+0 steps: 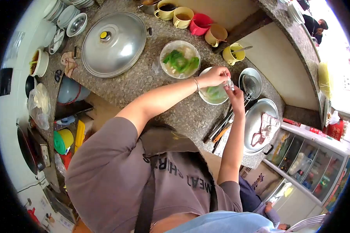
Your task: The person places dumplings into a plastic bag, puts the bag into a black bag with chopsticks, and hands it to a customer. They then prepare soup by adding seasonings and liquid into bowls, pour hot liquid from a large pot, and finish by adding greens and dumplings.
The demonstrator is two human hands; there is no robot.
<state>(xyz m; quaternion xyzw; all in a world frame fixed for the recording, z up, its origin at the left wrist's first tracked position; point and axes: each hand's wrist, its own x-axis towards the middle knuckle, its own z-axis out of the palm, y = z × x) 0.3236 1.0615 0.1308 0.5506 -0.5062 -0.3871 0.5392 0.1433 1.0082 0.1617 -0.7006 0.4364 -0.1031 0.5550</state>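
My left hand [215, 76], a bracelet at its wrist, reaches in from the left with its fingers pinched on a thin clear plastic bag [230, 83]. From below, my right hand [236, 98] pinches the same plastic. Both hands meet over the right edge of a white bowl [202, 95] with green leaves in it; my left hand and the plastic partly cover it. To its left stands a second bowl [181, 76] of leafy greens and pale food, with some clear plastic beside it.
A large metal lid [120, 46] lies at left. Cups, including a red one [200, 24], line the back, and a yellow cup [233, 54] holds a spoon. Right of my hands are a strainer [251, 85], long-handled tools and a metal lid [251, 124] with a cloth [269, 125].
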